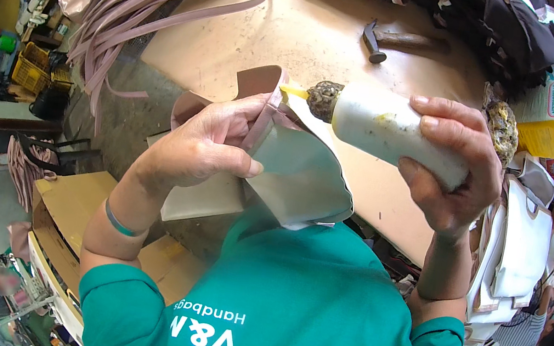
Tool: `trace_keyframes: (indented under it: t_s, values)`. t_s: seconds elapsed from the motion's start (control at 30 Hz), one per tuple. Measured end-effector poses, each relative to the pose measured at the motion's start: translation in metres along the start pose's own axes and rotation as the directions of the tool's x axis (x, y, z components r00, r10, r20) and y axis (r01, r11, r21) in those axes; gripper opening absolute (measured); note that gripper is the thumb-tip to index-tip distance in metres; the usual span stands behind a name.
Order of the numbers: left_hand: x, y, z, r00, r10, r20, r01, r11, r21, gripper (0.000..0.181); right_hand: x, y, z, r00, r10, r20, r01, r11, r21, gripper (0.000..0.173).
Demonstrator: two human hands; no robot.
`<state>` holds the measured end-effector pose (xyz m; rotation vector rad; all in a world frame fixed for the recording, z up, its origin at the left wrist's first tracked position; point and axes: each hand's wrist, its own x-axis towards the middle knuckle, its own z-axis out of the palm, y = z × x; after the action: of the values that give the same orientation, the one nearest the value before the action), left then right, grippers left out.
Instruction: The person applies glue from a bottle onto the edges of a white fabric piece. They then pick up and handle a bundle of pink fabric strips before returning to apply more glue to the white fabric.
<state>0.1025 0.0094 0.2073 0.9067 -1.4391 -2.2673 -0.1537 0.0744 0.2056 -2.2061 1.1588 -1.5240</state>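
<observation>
My left hand (223, 138) grips a partly made bag (304, 171) of pale grey-white material with dusty pink trim, its thumb pressed on the pale face. The fingers go behind the pink edge strip (271, 102) and are partly hidden. In my right hand (450, 161) is a white plastic glue bottle (380, 127), tilted almost on its side. Dark, crusted residue surrounds the bottle's neck (324, 99). Its yellow nozzle (294, 91) points left and appears to meet the pink trim near the top of the bag.
A hammer (377, 43) lies on the tan worktop (319, 34). Long pink strips (173, 2) hang over its left edge. Dark material (512, 36) is heaped at the back right. White bag pieces (519, 241) are stacked at right, a cardboard box (73, 207) stands at left, and people are in the background.
</observation>
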Motion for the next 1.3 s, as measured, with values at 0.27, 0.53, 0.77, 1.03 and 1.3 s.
trace_keyframes:
  t_s: [0.27,0.53,0.77,1.03,1.3]
  values:
    - [-0.005,-0.010,-0.010,0.996,0.039,0.078,-0.038,0.999,-0.021,0.058,-0.004,-0.007,0.003,0.998,-0.056,-0.033,0.057,0.997,0.055,0.035]
    - [-0.006,-0.002,0.001,1.000,-0.005,-0.003,0.005,1.000,-0.017,0.101,-0.009,-0.027,0.005,0.994,-0.111,-0.002,0.110,0.992,-0.059,0.033]
    - [-0.005,-0.002,0.001,0.999,-0.017,0.030,0.020,0.997,-0.078,0.099,-0.008,-0.026,0.011,0.984,-0.162,-0.077,0.158,0.986,-0.049,0.030]
    - [-0.002,-0.006,0.000,1.000,-0.004,-0.018,0.001,0.990,-0.142,0.102,-0.009,-0.024,0.006,0.994,-0.105,0.012,0.106,0.989,-0.105,0.034]
    - [0.002,-0.009,-0.003,0.999,0.034,0.002,-0.031,0.929,-0.369,0.103,-0.011,-0.024,0.009,0.992,-0.118,0.034,0.121,0.988,-0.100,0.035]
